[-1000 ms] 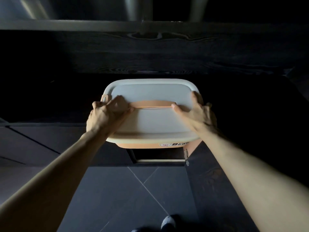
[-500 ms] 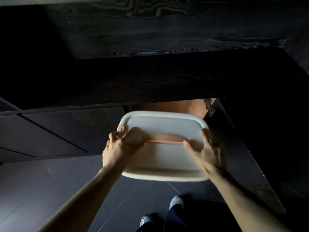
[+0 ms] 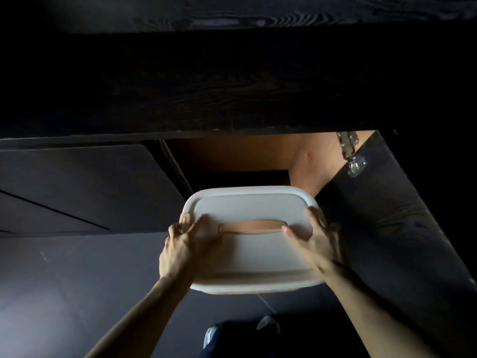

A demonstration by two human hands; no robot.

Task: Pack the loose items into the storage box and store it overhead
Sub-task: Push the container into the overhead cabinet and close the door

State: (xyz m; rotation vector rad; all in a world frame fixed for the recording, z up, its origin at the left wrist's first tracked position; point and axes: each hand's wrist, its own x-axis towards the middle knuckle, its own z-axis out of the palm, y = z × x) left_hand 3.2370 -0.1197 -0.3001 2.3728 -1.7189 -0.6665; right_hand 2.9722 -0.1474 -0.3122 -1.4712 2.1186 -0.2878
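Two hands hold the storage box (image 3: 247, 257) off the floor, one at each short end, well apart with the lid's whole width between them. The left hand (image 3: 184, 246) grips the left end, its fingers curled round the rim beside a peach clip (image 3: 184, 219) and its thumb laid across the white lid (image 3: 247, 202) toward the handle. The right hand (image 3: 318, 241) clamps the right end the same way, its thumb resting on the lid just by the right tip of the peach handle (image 3: 251, 226), which lies flat along the lid's middle. A thin strip of the box's peach body shows under the lid's near edge. The box hangs in front of an open cupboard (image 3: 227, 156) whose inside looks orange-brown; whether its far edge has entered the opening cannot be told. To the right the dark cupboard door (image 3: 387, 228) stands swung open, a metal hinge (image 3: 349, 151) at its top corner. Closed dark doors (image 3: 77, 182) lie to the left, and a dark wood-grain panel (image 3: 232, 73) fills the upper part of the view. Below the box are the dark tiled floor (image 3: 64, 293) and the person's shoes (image 3: 267, 323).
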